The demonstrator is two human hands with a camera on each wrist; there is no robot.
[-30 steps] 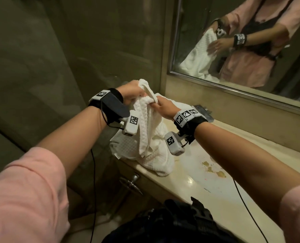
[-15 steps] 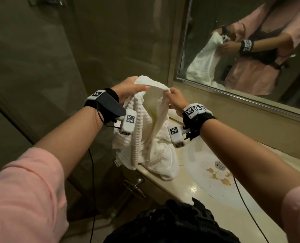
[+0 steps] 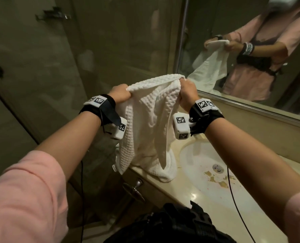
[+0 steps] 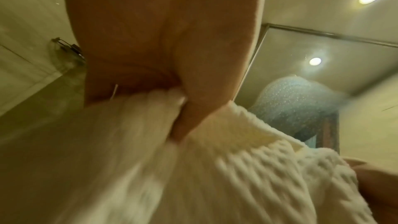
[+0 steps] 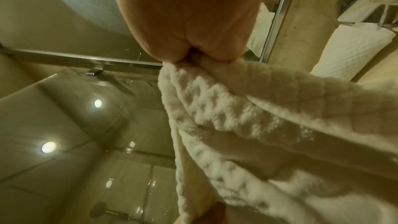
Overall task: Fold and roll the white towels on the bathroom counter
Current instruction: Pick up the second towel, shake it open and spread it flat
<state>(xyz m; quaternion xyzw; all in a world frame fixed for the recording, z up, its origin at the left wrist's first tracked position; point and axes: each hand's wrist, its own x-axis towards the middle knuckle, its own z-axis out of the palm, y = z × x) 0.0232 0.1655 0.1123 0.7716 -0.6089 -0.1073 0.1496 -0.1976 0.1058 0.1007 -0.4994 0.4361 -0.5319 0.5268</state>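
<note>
White towel hangs between both hands' grip.

text: none readable | wrist bands: black-and-white square code patterns only | towel tag: too small to read

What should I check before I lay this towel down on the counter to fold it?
1. Left hand grip on the towel edge: ok, fingers curled round it.
2. Right hand grip on the other end: ok.
3. Top edge stretched between hands: ok.
4. Towel hanging flat: not ok, bunched and twisted below.
5. Lower end off the counter: not ok, it rests at the edge.
6. Counter dry: cannot tell; the sink shows stains.
</note>
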